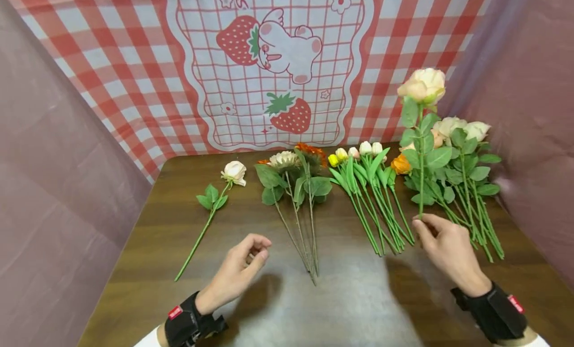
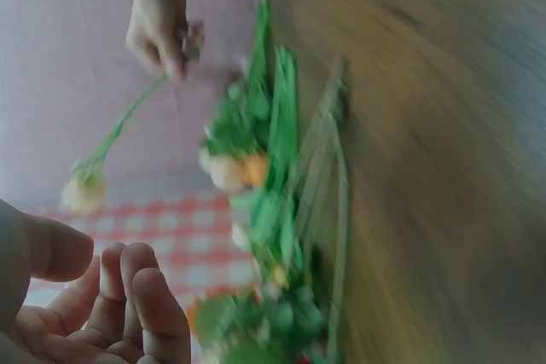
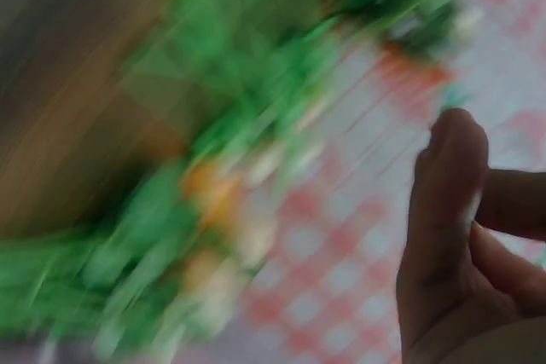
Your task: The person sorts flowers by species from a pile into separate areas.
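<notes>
Between thumb and fingers my right hand (image 1: 448, 245) pinches the lower stem of a pale peach rose (image 1: 423, 86), which stands upright above the right side of the table. In the left wrist view the same rose (image 2: 85, 192) appears tilted, its bloom away from the hand. My left hand (image 1: 239, 267) hovers over the table with loosely bent fingers and nothing in them. It is between a single white rose (image 1: 234, 173), lying at the left, and a group of long-stemmed flowers (image 1: 293, 187) with cream and orange heads. The right wrist view is blurred, and the held stem is hidden there.
A bunch of tulips (image 1: 365, 187) in yellow, pink and white lies right of centre. Farther right is a pile of roses (image 1: 471, 173) with an orange bloom (image 1: 400, 164) at its edge. A checked cloth (image 1: 134, 63) hangs behind the wooden table (image 1: 148, 227).
</notes>
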The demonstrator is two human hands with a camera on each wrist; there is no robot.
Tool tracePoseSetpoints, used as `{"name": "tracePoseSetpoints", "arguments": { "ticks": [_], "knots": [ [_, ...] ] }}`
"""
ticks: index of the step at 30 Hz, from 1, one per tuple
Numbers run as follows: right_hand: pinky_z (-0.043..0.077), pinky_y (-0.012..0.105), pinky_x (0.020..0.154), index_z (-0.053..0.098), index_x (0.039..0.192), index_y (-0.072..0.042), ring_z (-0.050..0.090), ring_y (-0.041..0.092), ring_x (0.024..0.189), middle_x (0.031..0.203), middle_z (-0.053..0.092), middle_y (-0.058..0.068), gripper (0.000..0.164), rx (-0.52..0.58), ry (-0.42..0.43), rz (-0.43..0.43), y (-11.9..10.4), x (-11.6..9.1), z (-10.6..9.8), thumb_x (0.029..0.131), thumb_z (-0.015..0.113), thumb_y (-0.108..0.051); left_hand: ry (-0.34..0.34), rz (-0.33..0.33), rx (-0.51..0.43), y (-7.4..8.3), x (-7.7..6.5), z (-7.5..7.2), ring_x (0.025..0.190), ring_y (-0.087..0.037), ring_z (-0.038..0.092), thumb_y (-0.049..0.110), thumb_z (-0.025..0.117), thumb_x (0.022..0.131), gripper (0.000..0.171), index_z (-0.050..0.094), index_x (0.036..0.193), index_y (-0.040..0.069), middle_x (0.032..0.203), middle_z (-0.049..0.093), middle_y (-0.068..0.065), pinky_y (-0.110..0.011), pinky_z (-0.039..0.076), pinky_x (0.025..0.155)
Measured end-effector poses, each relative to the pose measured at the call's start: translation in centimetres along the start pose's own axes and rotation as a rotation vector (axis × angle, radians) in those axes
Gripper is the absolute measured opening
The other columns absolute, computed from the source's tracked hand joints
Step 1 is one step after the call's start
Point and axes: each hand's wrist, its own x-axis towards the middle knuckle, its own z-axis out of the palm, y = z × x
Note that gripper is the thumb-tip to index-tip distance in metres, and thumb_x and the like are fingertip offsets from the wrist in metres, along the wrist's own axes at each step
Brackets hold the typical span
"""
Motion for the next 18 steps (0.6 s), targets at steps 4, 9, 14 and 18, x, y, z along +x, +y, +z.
{"name": "tracePoseSetpoints", "arguments": {
  "ticks": [4,9,14,18],
  "knots": [
    [0.047,0.049,0.059,0.069,0.101,0.011,0.062,0.046,0.067,0.087,0.067,0.032,0.015,-0.177,-0.083,0.101,5.5,0.7,-2.5,0.090,0.065,0.001,0.053,-0.055,0.017,-1.2,-1.2,-1.4,0.077,-0.007,0.057,0.004,0.058,0.099,0.012,0.060,0.111,0.003,0.090,0.063,-0.004,-0.025,0.051,0.061],
    [0.042,0.064,0.064,0.065,0.107,0.013,0.056,0.060,0.082,0.098,0.062,0.039,0.023,-0.285,-0.287,0.284,10.3,1.5,-4.3,0.096,0.057,-0.006,0.109,-0.073,0.031,-2.0,-2.3,-2.4,0.074,-0.006,0.057,0.001,0.057,0.098,0.012,0.060,0.110,0.002,0.088,0.062,-0.007,-0.024,0.050,0.058],
    [0.041,0.057,0.056,0.065,0.095,0.007,0.057,0.056,0.074,0.088,0.060,0.035,0.020,-0.301,-0.400,0.359,13.3,1.8,-4.8,0.097,0.057,-0.011,0.166,-0.095,0.067,-2.4,-2.7,-3.2,0.071,-0.007,0.058,-0.004,0.059,0.095,0.013,0.060,0.107,-0.001,0.085,0.063,-0.011,-0.024,0.050,0.056],
    [0.041,0.052,0.050,0.065,0.086,0.004,0.057,0.050,0.067,0.077,0.060,0.030,0.023,-0.299,-0.420,0.389,14.5,1.7,-4.7,0.096,0.057,-0.015,0.189,-0.118,0.091,-2.7,-2.9,-3.5,0.071,-0.006,0.057,-0.003,0.060,0.094,0.012,0.062,0.106,0.000,0.086,0.064,-0.010,-0.023,0.049,0.057]
  ]
}}
